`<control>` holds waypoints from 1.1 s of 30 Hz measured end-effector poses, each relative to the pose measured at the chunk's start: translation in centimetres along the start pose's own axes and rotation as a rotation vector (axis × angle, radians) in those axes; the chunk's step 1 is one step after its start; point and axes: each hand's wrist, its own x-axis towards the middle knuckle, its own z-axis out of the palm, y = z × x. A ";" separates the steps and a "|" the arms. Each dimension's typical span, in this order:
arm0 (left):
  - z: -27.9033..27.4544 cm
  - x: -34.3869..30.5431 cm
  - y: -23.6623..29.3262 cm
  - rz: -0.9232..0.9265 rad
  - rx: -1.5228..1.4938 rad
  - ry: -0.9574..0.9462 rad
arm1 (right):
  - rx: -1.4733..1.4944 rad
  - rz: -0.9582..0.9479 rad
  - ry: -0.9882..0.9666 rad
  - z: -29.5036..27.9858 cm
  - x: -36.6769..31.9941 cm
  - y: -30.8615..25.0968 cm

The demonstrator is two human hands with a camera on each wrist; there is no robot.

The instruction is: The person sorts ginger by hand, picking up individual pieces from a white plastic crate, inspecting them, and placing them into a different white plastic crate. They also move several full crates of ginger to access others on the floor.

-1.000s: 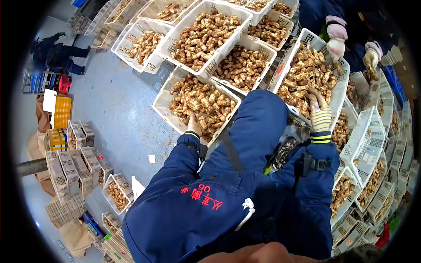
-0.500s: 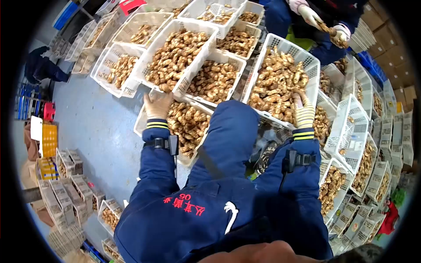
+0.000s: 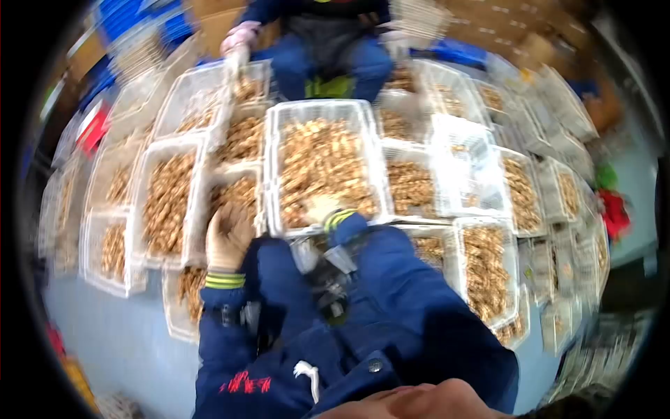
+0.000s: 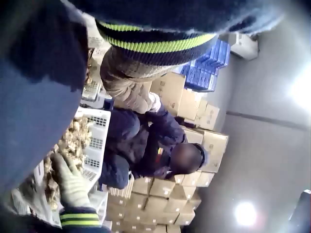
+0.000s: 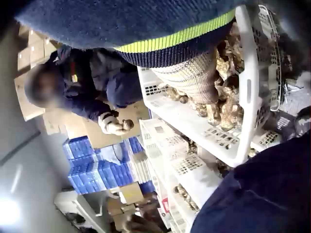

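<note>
My gloved left hand [image 3: 229, 237] hovers beside my left knee, over the near end of a crate of mushrooms. Its fingers are loosely bent with nothing visible in them; in the left wrist view the same hand [image 4: 129, 87] hangs in the air. My right hand [image 3: 325, 209], in a pale striped glove, rests on the brown and cream mushrooms [image 3: 324, 157] at the near edge of the large white crate [image 3: 273, 188] before me. In the right wrist view, the fingertips [image 5: 206, 94] sink among the mushrooms, partly hidden.
White crates of mushrooms stand on both sides, including a full one [image 3: 169, 202] at left and a bright, nearly bare one [image 3: 471, 167] at right. Another person [image 3: 328, 49] sits across from me. Cardboard boxes [image 4: 146, 199] and blue crates [image 5: 102, 165] are stacked behind.
My view has swung right, bringing the large crate to the middle. My left hand has left the rim of the crate at left and lifted; my right hand stays at the large crate.
</note>
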 end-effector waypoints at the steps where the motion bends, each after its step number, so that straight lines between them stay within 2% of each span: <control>1: 0.5 0.5 -1.4 -0.077 -0.006 -0.124 | 0.044 0.126 -0.082 -1.8 -0.9 -2.5; 2: 0.6 1.5 -3.7 -0.069 -0.008 -0.135 | 0.025 0.059 -0.031 2.2 1.5 -1.4; 3: 0.9 2.2 -5.8 -0.084 0.052 -0.132 | -0.030 0.021 -0.108 1.8 1.8 -1.9; 7: 1.7 2.3 -10.9 -0.294 0.335 0.019 | -0.114 0.147 -0.175 1.8 2.6 -2.2; 8: 1.7 2.0 -11.2 -0.294 0.397 0.070 | -0.107 0.155 -0.178 1.7 2.3 -2.3; 9: -0.7 3.4 -11.7 -0.263 0.367 -0.008 | -0.099 0.158 -0.178 1.5 2.1 -2.3; 15: 0.5 2.9 -11.4 -0.219 0.458 0.022 | -0.039 0.200 -0.136 0.3 1.6 -1.8; 19: -0.3 3.6 -11.6 -0.182 0.423 -0.002 | 0.056 0.258 0.018 -1.5 1.2 -1.8; 20: -3.6 6.0 -11.8 -0.262 0.357 -0.053 | -0.052 0.253 -0.082 -4.9 -0.2 -2.8; 22: -4.2 6.8 -12.2 -0.187 0.348 0.032 | -0.069 0.226 0.032 -6.2 -1.1 -3.6; 25: -0.7 5.3 -12.2 -0.060 0.401 0.109 | -0.154 0.128 0.239 -6.7 -2.5 -3.5; 27: 1.0 4.4 -12.3 0.033 0.495 0.137 | -0.138 0.076 0.278 -7.4 -5.2 -4.3; 28: 1.5 4.1 -12.0 -0.002 0.518 0.046 | -0.173 0.087 0.289 -7.1 -5.1 -4.3; 29: 0.1 5.2 -12.4 0.044 0.602 -0.014 | -0.230 0.070 0.315 -6.4 -5.8 -4.0; 31: -0.1 5.0 -12.7 -0.094 0.655 -0.120 | -0.261 0.020 0.373 -5.5 -6.5 -3.5; 33: 0.6 4.2 -13.1 -0.181 0.716 -0.201 | -0.301 -0.051 0.525 -4.6 -7.1 -3.3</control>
